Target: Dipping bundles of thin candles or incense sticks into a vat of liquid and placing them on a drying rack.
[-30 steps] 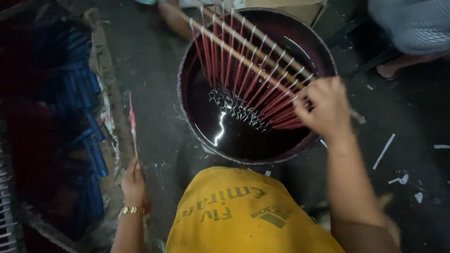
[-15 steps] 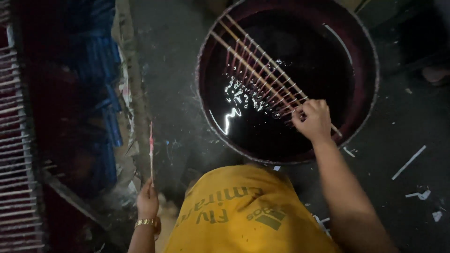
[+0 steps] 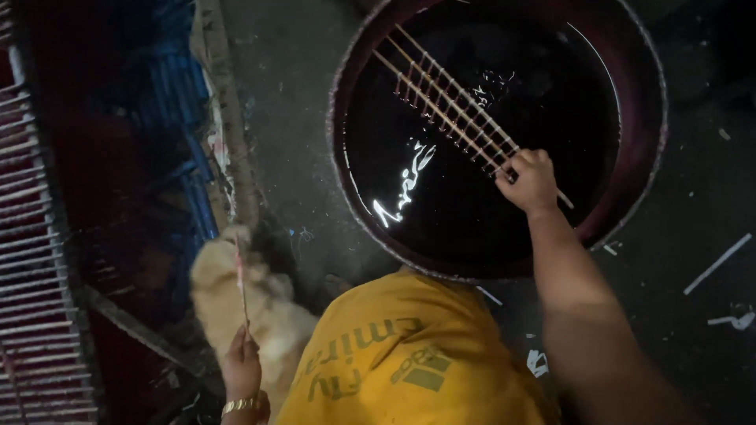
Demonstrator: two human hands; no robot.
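Down in the big round tub [image 3: 630,197] of dark, glossy liquid, the right hand [image 3: 529,179] holds a fanned row of thin pale sticks [image 3: 453,102] by their near ends, fingers curled tight over the bunch so that a short stub pokes out past the knuckles toward the tub's near-right wall. From that grip the sticks run up and to the left, away from the person, their long axis slanting across the liquid toward the far-left part of the rim; whether their far ends dip into the liquid or lie just over it cannot be told. About 6 or 7 sticks show, lying side by side and nearly parallel. The left hand [image 3: 242,366], with a gold bracelet [image 3: 240,406] at the wrist, is well apart from the tub, low on the left, pinching 1 single reddish stick [image 3: 240,275] at its lower end so that it stands almost upright. Behind that stick lies a pale furry shape [image 3: 260,315], too blurred to name. Racks of red sticks [image 3: 35,315] stand at the far left. The right hand is the one at the tub.
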